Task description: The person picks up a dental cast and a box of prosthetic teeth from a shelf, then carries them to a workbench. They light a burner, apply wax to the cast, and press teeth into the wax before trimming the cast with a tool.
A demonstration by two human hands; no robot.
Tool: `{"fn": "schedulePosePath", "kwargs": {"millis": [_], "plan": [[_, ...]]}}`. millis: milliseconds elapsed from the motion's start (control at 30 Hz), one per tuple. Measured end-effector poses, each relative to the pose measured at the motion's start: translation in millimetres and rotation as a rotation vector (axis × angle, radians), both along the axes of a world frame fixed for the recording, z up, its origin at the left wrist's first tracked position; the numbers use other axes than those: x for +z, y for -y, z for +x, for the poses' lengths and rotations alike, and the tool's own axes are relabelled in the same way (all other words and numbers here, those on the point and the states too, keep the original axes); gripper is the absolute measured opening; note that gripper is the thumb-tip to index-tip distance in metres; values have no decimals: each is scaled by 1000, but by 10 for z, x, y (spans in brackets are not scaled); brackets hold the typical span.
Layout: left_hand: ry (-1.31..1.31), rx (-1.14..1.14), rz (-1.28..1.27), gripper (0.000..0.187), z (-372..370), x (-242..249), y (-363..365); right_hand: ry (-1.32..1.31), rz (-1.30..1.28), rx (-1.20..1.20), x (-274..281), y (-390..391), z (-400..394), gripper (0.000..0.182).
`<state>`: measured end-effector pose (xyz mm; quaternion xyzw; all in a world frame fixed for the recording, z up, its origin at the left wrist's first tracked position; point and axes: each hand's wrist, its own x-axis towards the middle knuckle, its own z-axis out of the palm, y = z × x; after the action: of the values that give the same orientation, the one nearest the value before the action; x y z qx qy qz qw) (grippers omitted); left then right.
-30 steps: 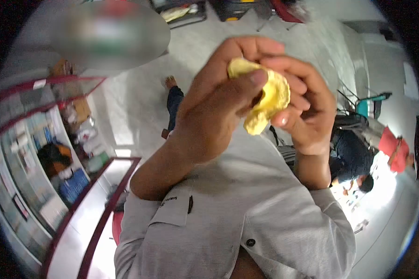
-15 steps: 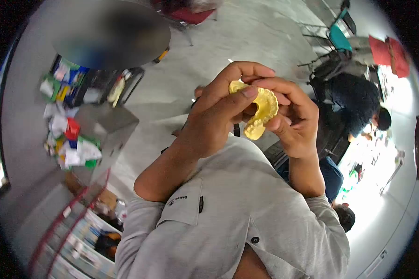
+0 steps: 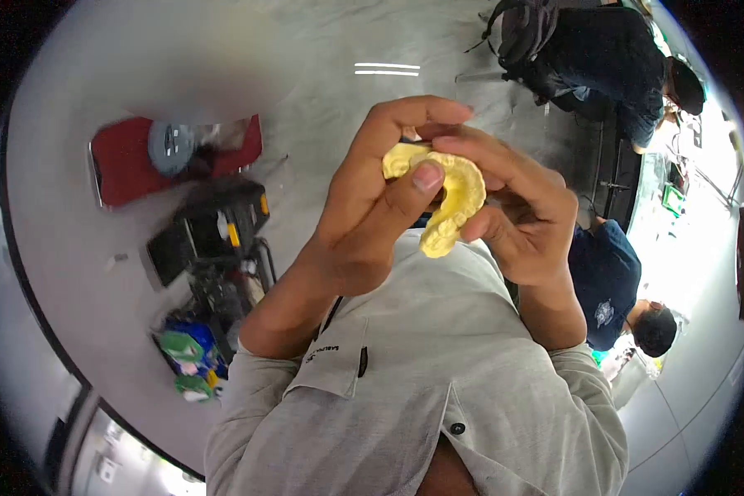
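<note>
A pale yellow, horseshoe-shaped dental model (image 3: 463, 186) with a row of teeth along its curve is held up in front of the chest. My left hand (image 3: 372, 194) grips its left end, the thumb lying across the inner side. On the other side, my right hand (image 3: 525, 207) holds the outer curve between thumb and fingers. Some fingertips behind the model are hidden. Below the hands is the grey shirt (image 3: 405, 331) being worn.
A red chair (image 3: 124, 165) stands at the left, with black cases (image 3: 215, 227) and colourful bags (image 3: 194, 355) below it. At the right, two people in dark clothes (image 3: 608, 50) (image 3: 605, 281) are beside a brightly lit worktop. A backpack (image 3: 525, 33) is at the upper right.
The view has turned, so the room's furniture and people appear shifted. Both hands still hold the model, which sits slightly more to the left and is tilted a little differently.
</note>
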<state>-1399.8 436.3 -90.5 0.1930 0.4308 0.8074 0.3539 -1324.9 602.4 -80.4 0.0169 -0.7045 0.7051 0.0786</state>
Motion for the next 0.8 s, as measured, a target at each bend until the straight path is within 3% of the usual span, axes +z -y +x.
{"fn": "schedulePosePath", "kwargs": {"millis": [100,200,300,367,400,467,533,567,633,667,800], "plan": [[29,96,-42,34,-439,-105,-525,-83,161,-7,-104,-525,-497,50],[-247,137,-80,26,-1074,-168,-924,-215,191,28,-200,-990,-1166,53],[-367,238,-297,25,-1508,-45,-1185,-101,181,53,0,-1307,-1652,55],[-291,209,-222,23,-1878,65,-1380,-99,151,6,17,-1421,-2013,60],[-185,171,-180,22,-2062,90,-1457,-116,166,-22,33,-1478,-2150,60],[-343,103,-229,21,-2525,-50,-1609,-113,69,-116,25,-1593,-2479,59],[-281,10,-54,20,-2972,-120,-1826,-133,97,-201,-17,-1736,-2804,57],[-436,36,-203,15,-3230,-284,-1844,-102,88,-226,-43,-1766,-2952,55],[-268,-131,-157,12,-3707,-102,-1971,-174,176,-317,-93,-1806,-3215,48],[-272,-216,-139,12,-3979,-103,-2011,-92,10,-406,-28,-1713,-3330,40],[-276,-626,-28,11,-5006,-188,-2205,-96,98,-713,-112,-1383,-3819,44]]}}
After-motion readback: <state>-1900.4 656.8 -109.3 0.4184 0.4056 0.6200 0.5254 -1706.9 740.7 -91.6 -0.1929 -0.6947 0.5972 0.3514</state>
